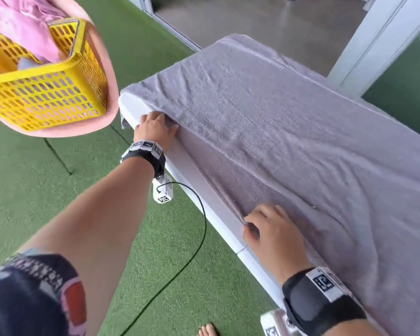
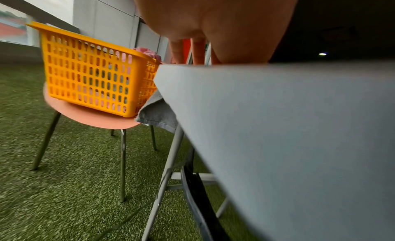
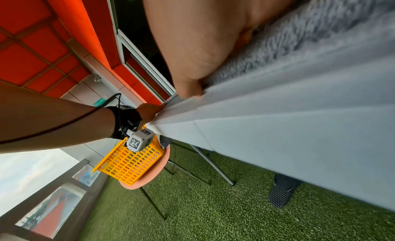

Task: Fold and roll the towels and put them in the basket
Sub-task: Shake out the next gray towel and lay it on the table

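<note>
A large grey towel [image 1: 289, 132] lies spread over the white table [image 1: 204, 187], its near part folded over along the table's near edge. My left hand [image 1: 155, 128] grips the fold's edge near the table's left corner. My right hand [image 1: 267, 226] pinches the same edge farther along, thumb under the cloth. A corner of the towel [image 2: 158, 112] hangs off the table end. The yellow basket [image 1: 44, 93] sits on a pink chair [image 1: 107, 76] to the left, with pink cloth [image 1: 22, 23] in it. In the left wrist view my fingers [image 2: 177, 50] are mostly hidden behind the table edge.
Green artificial turf [image 1: 58, 190] covers the floor. A black cable [image 1: 194, 238] hangs from my left wrist. The table's folding legs [image 2: 169, 168] and the chair's metal legs [image 2: 123, 165] stand below. A dark sandal [image 3: 282, 190] lies under the table; my bare toes [image 1: 207, 329] show nearby.
</note>
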Motion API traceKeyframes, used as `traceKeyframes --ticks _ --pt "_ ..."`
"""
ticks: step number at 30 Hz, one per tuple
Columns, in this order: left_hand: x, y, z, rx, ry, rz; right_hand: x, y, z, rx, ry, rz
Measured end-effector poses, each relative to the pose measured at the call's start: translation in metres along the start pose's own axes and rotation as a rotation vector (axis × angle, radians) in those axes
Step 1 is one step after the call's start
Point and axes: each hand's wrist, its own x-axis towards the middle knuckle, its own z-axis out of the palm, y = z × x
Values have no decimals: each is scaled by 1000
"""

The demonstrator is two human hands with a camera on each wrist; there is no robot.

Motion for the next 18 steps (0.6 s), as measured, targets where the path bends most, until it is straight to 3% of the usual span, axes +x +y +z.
traceKeyframes --ticks 4,9,15,18 --pt "10 -3 1 1 66 9 8 -8 6 36 7 36" --pt "-7 -14 -19 33 17 64 11 -18 -2 146 -75 18" --pt "-73 -94 -28 30 -18 -41 -4 -28 -12 93 -237 -38" --pt "-88 -103 -30 -14 -81 -108 -4 -26 -13 81 -323 -66"
